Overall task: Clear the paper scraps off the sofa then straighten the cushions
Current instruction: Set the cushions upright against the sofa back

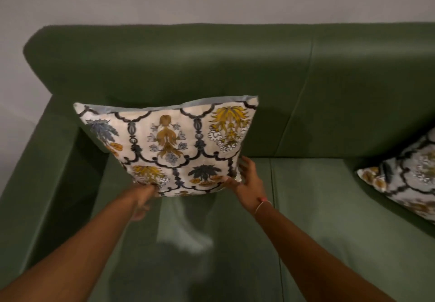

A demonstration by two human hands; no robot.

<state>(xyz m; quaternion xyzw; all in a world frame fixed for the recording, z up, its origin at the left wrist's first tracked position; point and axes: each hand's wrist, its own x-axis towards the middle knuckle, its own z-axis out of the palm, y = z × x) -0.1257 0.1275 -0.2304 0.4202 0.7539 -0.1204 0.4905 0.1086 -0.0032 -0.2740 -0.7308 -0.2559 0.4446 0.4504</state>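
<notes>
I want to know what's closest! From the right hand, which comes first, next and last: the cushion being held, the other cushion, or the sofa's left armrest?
1. Held cushion: touching the right hand, just left of it.
2. Other cushion: lying at the right edge.
3. Left armrest: far left, beyond the held cushion.

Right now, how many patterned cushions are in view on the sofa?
2. One cushion stands against the backrest at the sofa's left end, held by both hands. The second cushion lies at the right edge, cut off by the frame; more may lie beyond.
</notes>
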